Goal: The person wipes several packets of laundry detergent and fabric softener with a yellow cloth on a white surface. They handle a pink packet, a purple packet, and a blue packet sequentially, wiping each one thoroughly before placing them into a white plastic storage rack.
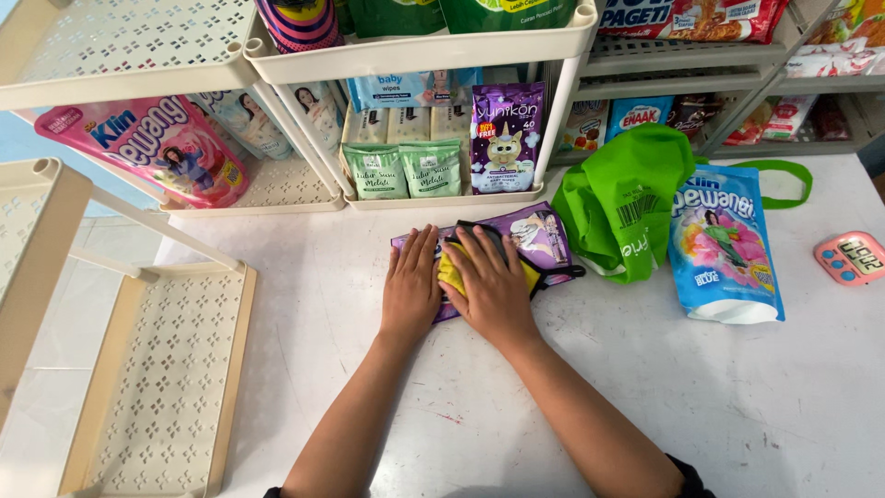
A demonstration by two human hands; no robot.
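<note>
Purple printed bag (539, 232) lies flat on the white table (645, 387), near its back edge and just in front of the cream plastic shelf rack (415, 55), with a yellow folded piece (452, 269) and a black strap (564, 273) showing at its middle. Seen from the head camera, both hands press down on it side by side: the left hand (411, 284) lies palm-down on the bag's left part, fingers straight and close together, gripping nothing; the right hand (490, 281) lies flat over the yellow piece and the dark part beneath, fingers slightly spread, also closed on nothing. The two hands touch or nearly touch at the thumbs. Just right of the bag sits a crumpled green fabric bag (627, 198), and beside that a blue refill pouch (725, 244) lies flat. A small pink digital timer (852, 257) rests near the table's right edge, well apart from the hands. On the rack's lower shelf stand green wipe packs (404, 170), a purple pouch (505, 138) and a pink refill pouch (152, 148).
</note>
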